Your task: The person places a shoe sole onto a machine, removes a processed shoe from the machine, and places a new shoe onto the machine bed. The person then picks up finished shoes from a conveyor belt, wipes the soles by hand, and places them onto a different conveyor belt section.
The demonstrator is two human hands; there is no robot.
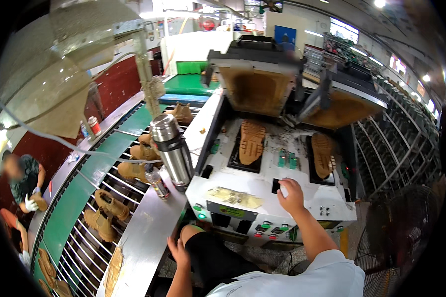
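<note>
The right hand, open, is pressing flat on the white machine top beside the brown sole, while the empty left hand is resting low, so gentle pushing seems best.

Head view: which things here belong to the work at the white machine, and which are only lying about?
In the work:
- right hand resting on the white press machine
- two tan soles, left and right, in its bays
- raised lids

Lying about:
- steel flask
- small can
- tan boots on the rack
- left hand, down by the knee, holds nothing
</note>
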